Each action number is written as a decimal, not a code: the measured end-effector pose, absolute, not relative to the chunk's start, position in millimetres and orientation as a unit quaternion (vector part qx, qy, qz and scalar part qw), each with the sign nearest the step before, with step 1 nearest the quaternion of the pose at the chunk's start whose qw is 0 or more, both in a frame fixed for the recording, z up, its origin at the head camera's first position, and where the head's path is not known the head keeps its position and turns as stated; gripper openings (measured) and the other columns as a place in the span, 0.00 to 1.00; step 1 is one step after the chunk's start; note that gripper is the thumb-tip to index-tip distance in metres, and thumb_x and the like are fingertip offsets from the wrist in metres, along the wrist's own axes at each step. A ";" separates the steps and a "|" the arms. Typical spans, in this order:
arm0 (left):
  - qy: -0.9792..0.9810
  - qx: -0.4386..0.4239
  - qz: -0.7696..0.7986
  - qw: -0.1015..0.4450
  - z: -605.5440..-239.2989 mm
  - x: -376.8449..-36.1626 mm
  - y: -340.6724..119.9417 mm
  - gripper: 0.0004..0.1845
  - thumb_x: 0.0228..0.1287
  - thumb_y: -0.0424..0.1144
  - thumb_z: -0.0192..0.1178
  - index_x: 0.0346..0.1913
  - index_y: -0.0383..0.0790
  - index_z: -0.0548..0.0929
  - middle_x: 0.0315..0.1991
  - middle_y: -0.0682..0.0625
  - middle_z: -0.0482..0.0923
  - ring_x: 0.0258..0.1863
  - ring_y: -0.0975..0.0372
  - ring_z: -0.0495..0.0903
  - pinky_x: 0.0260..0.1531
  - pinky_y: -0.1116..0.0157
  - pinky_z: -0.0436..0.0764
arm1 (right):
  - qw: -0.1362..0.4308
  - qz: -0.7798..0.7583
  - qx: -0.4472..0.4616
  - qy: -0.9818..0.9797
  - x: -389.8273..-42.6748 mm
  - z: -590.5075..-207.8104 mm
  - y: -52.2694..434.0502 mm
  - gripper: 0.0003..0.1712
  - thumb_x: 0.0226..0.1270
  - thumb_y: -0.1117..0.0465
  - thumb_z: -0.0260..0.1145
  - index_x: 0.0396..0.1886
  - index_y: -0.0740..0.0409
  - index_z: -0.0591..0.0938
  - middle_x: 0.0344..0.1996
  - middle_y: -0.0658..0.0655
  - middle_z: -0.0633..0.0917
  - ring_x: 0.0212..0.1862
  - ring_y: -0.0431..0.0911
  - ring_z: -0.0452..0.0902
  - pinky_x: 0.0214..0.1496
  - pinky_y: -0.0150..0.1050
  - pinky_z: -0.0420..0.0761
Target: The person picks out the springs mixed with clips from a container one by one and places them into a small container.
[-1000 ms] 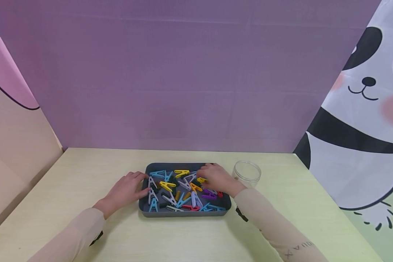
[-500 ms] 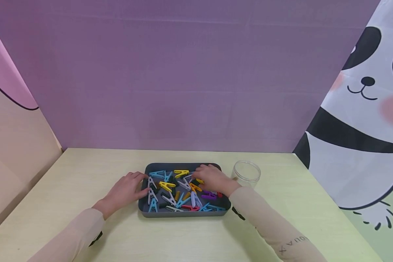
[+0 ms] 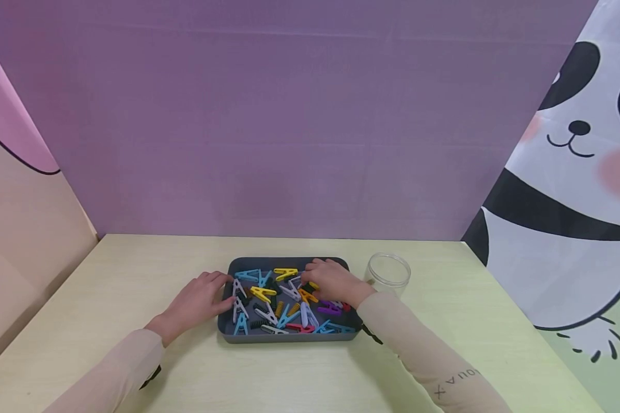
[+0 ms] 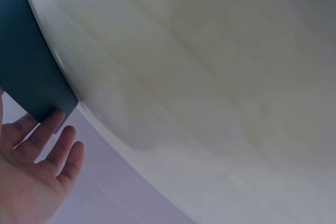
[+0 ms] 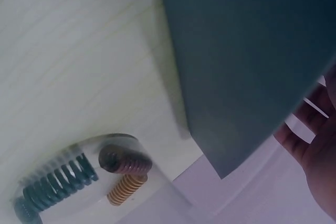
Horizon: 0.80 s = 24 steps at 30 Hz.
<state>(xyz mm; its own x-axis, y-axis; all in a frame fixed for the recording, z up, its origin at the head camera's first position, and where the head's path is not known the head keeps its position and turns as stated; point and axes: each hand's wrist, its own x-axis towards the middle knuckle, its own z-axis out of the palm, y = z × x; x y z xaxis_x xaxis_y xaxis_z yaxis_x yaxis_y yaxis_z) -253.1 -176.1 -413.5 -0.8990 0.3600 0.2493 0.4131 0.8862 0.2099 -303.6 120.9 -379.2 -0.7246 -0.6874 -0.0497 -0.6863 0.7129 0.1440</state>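
A dark grey tray [image 3: 289,338] sits mid-table with several coloured clothes pegs [image 3: 262,293] and a few small springs [image 3: 281,308] in it. My left hand [image 3: 204,298] lies flat on the table, its straight fingers [image 4: 52,129] touching the tray's left wall [image 4: 26,66]. Over the tray's right half my right hand [image 3: 330,282] reaches in, fingers loosely bent above the pegs; nothing is plainly held. In the right wrist view, the palm [image 5: 317,150] shows past the tray's wall [image 5: 252,61].
A clear glass jar [image 3: 388,274] stands just right of the tray; through its base [image 5: 79,182] I see a dark green, a brown and an orange spring. Pale wooden table [image 3: 108,269] all round. Purple backdrop behind, panda cloth at the right.
My right hand has slid a little to the left across the pegs in the tray. The left hand and the jar have stayed where they were.
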 end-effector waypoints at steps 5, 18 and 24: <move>-0.966 -0.199 -0.131 0.100 -413.6 -253.1 -176.3 0.24 0.56 0.51 0.60 0.51 0.38 0.76 0.52 0.43 0.76 0.52 0.50 0.73 0.53 0.51 0.73 | -0.002 -0.082 0.366 -0.927 -303.5 -379.5 119.6 0.18 0.51 0.56 0.71 0.44 0.43 0.82 0.41 0.47 0.81 0.48 0.44 0.72 0.58 0.46 0.73; -0.967 -0.199 -0.127 0.096 -411.1 -251.4 -175.1 0.25 0.56 0.51 0.60 0.52 0.38 0.76 0.52 0.43 0.76 0.51 0.50 0.74 0.53 0.51 0.73 | -0.004 -0.083 0.366 -0.927 -301.9 -378.9 120.2 0.19 0.50 0.56 0.72 0.44 0.44 0.81 0.42 0.47 0.81 0.49 0.44 0.71 0.59 0.46 0.72; -0.966 -0.201 -0.127 0.100 -410.2 -250.6 -175.0 0.24 0.56 0.50 0.60 0.51 0.37 0.76 0.51 0.43 0.76 0.50 0.50 0.74 0.52 0.51 0.74 | -0.004 -0.094 0.365 -0.926 -302.4 -379.0 119.1 0.20 0.50 0.55 0.72 0.45 0.43 0.81 0.42 0.47 0.80 0.50 0.44 0.71 0.59 0.48 0.72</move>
<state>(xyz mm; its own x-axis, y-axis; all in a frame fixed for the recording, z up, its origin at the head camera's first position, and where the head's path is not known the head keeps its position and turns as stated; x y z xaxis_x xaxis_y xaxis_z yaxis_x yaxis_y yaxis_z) -250.6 -175.0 -410.2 -0.8990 0.3633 0.2446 0.4140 0.8870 0.2043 -302.4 119.1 -379.0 -0.7336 -0.6752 -0.0769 -0.6768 0.7159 0.1714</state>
